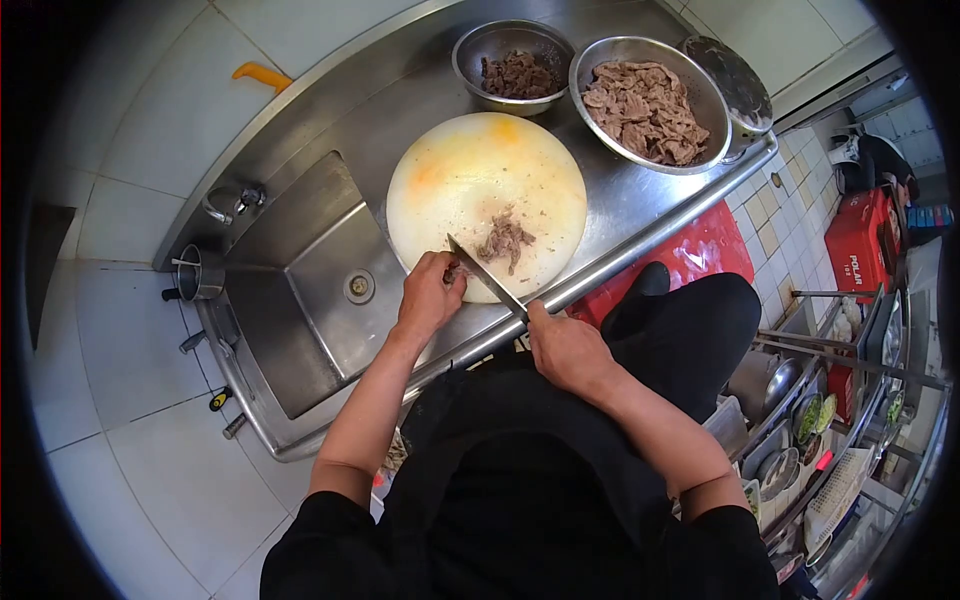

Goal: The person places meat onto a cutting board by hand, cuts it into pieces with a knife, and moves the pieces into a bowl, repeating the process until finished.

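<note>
A knife (484,270) is gripped by its handle in my right hand (568,348), its blade slanting up and left over the round white cutting board (440,200). Close to the blade's tip, my left hand (430,292) rests at the board's near left edge, fingers curled on a piece of meat (455,272) that is mostly hidden. Chopped brown meat (506,240) lies in a small heap just beyond the blade. Behind the board stand a bowl (468,85) with a little dark meat and a larger bowl (722,140) full of sliced meat.
The sink basin (300,300) and its faucet (235,203) are at the left. A small metal pot (203,270) hangs by the sink corner. At right are a red cooler (858,235), a loaded rack (845,350) and a person (880,160) in the background.
</note>
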